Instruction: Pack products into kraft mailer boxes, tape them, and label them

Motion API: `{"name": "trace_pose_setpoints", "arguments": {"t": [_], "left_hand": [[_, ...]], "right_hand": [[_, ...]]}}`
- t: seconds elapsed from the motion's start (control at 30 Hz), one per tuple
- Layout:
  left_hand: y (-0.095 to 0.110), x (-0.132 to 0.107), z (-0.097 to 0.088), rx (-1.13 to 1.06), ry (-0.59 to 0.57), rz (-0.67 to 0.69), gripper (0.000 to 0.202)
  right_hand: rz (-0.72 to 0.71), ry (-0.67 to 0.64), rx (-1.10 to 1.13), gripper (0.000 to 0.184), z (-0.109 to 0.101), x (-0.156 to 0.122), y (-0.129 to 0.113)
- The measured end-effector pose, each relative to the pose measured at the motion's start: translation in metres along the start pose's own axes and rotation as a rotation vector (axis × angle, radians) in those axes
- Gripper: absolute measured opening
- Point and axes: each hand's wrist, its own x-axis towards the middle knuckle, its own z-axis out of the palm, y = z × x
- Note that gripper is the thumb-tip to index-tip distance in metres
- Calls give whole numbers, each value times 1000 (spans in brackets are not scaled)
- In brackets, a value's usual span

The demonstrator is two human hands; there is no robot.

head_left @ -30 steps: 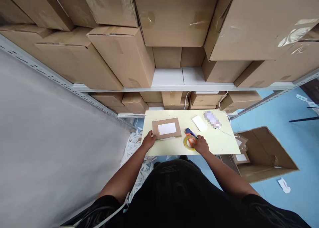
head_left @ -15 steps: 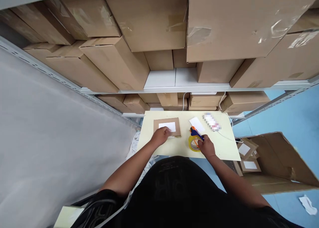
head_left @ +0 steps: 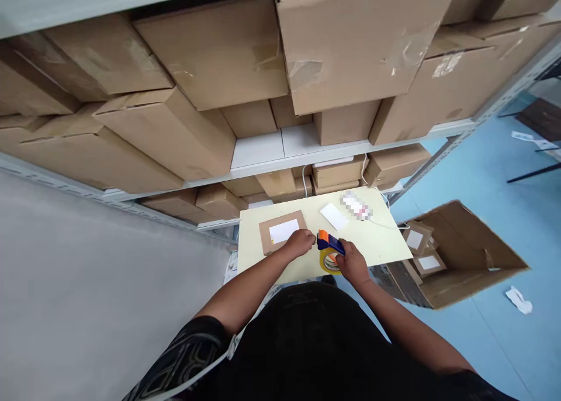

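Observation:
My right hand [head_left: 354, 264] is wrapped round the handle of a blue and orange tape dispenser [head_left: 331, 243], which carries a roll of yellowish tape. My left hand [head_left: 301, 243] is closed, its fingertips just left of the dispenser's front end; whatever they pinch is too small to make out. Behind my left hand a flat cardboard parcel [head_left: 265, 230] with a white label [head_left: 284, 231] lies on the pale yellow table [head_left: 372, 246]. A white card or slip [head_left: 333, 216] lies farther back, behind the dispenser.
A blurred-out white item [head_left: 356, 206] sits at the table's back right, beside a white cable. An open carton [head_left: 477, 261] holding labelled parcels [head_left: 428, 263] stands on the floor to the right. Shelves packed with cardboard boxes [head_left: 219, 50] rise behind the table; a grey wall is at left.
My left hand has left the parcel's label and moved right to the dispenser's front. The dispenser in my right hand has come left and tilted. The camera view has turned.

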Motion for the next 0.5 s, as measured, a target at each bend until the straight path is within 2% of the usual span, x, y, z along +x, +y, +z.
{"name": "trace_pose_setpoints", "arguments": {"t": [0.13,0.3,0.4,0.5], "left_hand": [[-3,23,-9,285,-52,128,29],[7,75,-21,570,-117,252,31],[9,109,-17,679,-159,285,27],[4,133,-8,742,-156,246,32]], "right_hand": [[185,20,-25,57,22,-25,-14],[462,-6,-6,55,42,-48,-26],[544,-79,6,50,48,-46,-28],[576,-168,6,43,53,-32,-31]]}}
